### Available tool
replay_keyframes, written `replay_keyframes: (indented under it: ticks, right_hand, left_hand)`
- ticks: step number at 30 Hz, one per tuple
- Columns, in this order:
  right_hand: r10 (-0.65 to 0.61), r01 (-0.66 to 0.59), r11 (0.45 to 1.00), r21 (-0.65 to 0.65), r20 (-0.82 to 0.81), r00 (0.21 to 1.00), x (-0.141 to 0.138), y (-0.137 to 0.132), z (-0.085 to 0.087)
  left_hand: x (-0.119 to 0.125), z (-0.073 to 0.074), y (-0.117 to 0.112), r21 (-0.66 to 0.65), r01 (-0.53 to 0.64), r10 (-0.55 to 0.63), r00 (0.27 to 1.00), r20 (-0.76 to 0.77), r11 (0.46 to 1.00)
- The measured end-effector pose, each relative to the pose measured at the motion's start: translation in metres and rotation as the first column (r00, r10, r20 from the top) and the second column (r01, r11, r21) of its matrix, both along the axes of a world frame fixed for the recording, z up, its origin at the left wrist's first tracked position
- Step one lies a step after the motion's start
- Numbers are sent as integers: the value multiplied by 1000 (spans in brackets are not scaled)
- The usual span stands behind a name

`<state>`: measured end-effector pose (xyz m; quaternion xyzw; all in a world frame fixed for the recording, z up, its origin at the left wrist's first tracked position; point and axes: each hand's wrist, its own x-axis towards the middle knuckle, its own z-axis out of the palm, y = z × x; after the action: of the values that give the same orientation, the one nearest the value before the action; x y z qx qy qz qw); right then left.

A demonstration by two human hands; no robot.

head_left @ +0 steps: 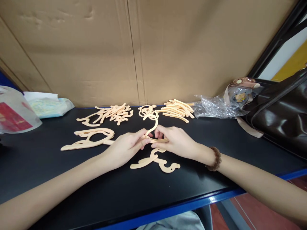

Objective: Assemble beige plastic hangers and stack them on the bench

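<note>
Forearms meet on a black table (48, 166), hands pinching one wooden hook piece (156, 123).
Left hand (127, 147) and right hand (176, 142) close on its base from opposite sides; its stem points away.

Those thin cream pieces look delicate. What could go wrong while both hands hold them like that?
1. The slim hook piece pinched by the left hand could snap if bent against the curved strip in the right hand.
2. The loose piece lying below the hands could be nudged toward the table edge and fall.
</note>
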<state>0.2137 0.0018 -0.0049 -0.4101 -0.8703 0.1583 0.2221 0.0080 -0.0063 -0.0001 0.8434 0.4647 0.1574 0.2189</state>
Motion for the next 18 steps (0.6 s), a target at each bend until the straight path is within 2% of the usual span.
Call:
replay_keyframes:
  ticks: [9,18]
  right_hand:
    - [33,-33,999,21,-3,999,1,-1,-1]
    - [49,-49,999,12,-5,999,0,-3,1]
  left_hand:
    - [-1,1,0,-25,4,-4,1000,26,1000]
    - [-2,0,1,27,13,-14,999,29,1000]
